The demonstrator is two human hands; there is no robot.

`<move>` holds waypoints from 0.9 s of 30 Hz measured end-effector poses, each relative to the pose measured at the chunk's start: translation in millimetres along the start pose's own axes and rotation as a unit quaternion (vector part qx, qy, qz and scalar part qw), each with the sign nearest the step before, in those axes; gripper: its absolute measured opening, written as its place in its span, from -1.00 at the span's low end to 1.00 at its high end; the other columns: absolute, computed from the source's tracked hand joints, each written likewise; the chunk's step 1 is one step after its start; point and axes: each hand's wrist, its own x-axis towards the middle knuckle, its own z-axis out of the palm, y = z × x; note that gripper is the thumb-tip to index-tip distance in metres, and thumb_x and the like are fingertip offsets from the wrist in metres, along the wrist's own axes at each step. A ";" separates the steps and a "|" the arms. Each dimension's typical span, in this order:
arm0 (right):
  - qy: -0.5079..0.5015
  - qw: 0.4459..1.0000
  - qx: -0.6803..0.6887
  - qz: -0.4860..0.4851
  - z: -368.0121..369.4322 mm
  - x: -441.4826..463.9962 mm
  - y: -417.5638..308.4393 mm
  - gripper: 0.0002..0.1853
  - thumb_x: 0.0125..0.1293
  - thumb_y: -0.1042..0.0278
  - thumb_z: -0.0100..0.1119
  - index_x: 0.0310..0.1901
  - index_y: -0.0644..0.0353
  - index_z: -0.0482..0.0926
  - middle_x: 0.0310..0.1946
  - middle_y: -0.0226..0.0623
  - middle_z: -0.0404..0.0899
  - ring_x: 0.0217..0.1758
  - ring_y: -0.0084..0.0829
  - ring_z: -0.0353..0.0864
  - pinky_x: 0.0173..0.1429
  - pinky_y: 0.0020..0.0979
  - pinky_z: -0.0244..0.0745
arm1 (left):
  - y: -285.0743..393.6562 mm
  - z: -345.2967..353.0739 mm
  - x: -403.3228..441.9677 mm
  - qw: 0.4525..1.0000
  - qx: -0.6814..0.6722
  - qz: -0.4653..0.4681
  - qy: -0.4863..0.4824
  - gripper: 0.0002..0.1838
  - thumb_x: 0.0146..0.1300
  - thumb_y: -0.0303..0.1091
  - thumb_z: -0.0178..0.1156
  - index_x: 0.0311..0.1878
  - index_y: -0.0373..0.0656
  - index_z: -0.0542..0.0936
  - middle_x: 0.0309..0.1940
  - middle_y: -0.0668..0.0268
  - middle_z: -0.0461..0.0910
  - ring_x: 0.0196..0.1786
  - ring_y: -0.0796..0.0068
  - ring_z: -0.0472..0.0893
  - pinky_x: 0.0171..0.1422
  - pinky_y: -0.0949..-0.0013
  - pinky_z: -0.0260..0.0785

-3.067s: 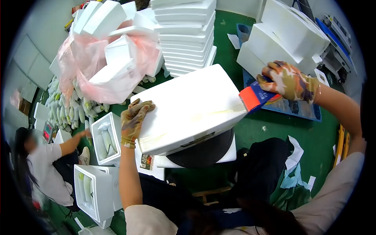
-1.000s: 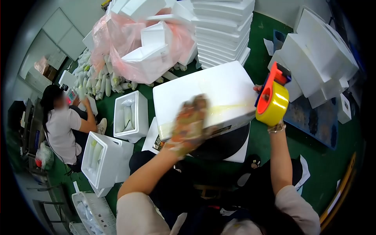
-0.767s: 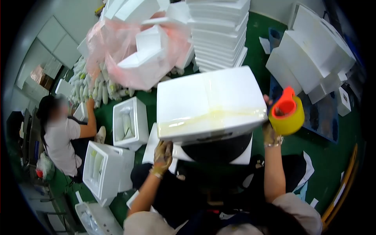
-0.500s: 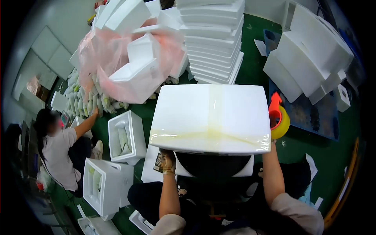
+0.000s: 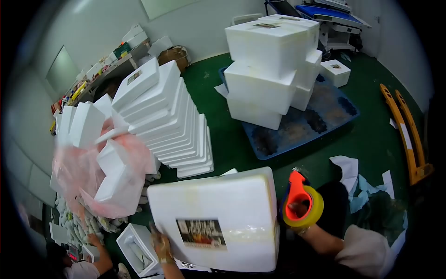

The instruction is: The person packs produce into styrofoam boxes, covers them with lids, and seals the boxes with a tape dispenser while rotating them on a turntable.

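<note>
A white foam box [image 5: 186, 200] stands tilted in front of me, with yellowish tape across it. A dark printed label [image 5: 201, 234] is on the face toward me. My left hand [image 5: 161, 245], in a thin glove, lies against the left side of that face with its fingers stretched out. My right hand [image 5: 304, 228] is closed on a red-orange tape dispenser [image 5: 297, 188] with a yellow tape roll [image 5: 317, 207], just right of the box. Part of the right hand shows through the roll's hole.
Foam lids [image 5: 172, 135] stand in a tall stack beyond the box. Closed foam boxes [image 5: 265, 69] sit on a blue pallet [image 5: 297, 142]. An open foam box [image 5: 134, 249] with wrapped produce is at lower left, near another person's arm [image 5: 100, 253]. A yellow pallet jack [image 5: 404, 135] stands at right.
The view has swung right. The foam box has been turned, so its labelled face now shows. The tape dispenser is clear of the box's right edge, still in my right hand.
</note>
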 end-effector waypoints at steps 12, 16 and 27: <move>-0.078 0.908 0.125 -0.392 83.0 32.4 -432.1 -0.36 0.22 -0.44 -0.10 0.03 -0.05 0.46 -0.22 -0.33 0.53 -0.13 -0.31 0.53 0.00 -0.22 0.40 | 627.2 52.9 326.7 0.944 0.099 0.267 0.169 -0.20 0.24 0.42 -0.21 -0.05 -0.18 0.63 0.02 -0.04 0.56 0.14 0.00 0.52 0.19 0.08 0.36; 0.148 0.884 0.185 -0.403 79.4 75.3 -521.6 -0.35 0.27 -0.42 -0.20 0.09 -0.04 0.43 -0.22 -0.28 0.56 -0.10 -0.31 0.53 0.03 -0.14 0.36 | 677.3 29.7 307.8 0.847 -0.321 0.424 -0.015 -0.51 0.32 0.06 0.05 -0.08 -0.26 0.57 -0.17 0.10 0.66 -0.19 0.25 0.66 -0.11 0.26 0.47; -0.144 0.930 0.181 -0.287 -35.6 23.1 -183.2 -0.50 0.32 0.09 0.17 0.23 0.06 0.37 0.14 -0.22 0.47 0.19 -0.18 0.46 0.21 -0.18 0.51 | 217.7 6.8 334.2 0.957 0.205 0.163 0.129 -0.59 0.15 -0.03 0.21 -0.14 -0.20 0.61 -0.25 0.02 0.65 -0.14 -0.03 0.61 0.01 0.07 0.44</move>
